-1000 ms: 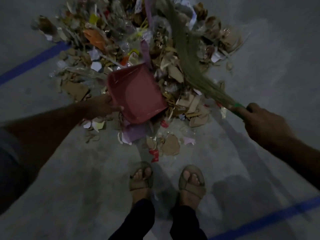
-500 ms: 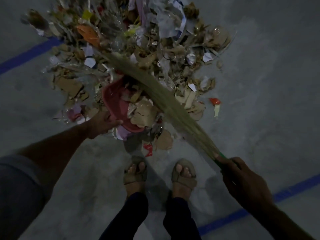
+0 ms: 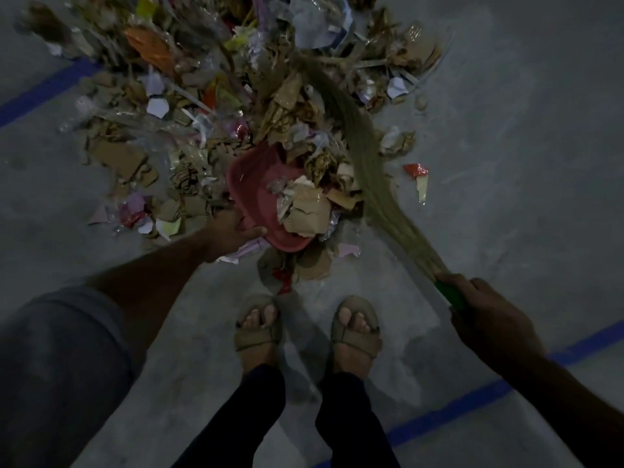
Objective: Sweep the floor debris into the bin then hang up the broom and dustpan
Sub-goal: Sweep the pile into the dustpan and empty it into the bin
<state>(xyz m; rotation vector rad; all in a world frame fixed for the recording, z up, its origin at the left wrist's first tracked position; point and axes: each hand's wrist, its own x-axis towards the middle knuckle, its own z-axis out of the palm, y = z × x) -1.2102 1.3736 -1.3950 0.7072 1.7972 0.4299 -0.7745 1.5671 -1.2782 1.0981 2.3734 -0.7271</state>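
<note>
Two hands gripping, left dustpan, right broom, bristles pointing away into debris

I saw a dim, grey concrete floor, scuffed and dusty, a blue painted line crossing its upper left corner, another blue line slanting along its lower right edge, weak light, soft shadows pooled near the bottom edge
</note>
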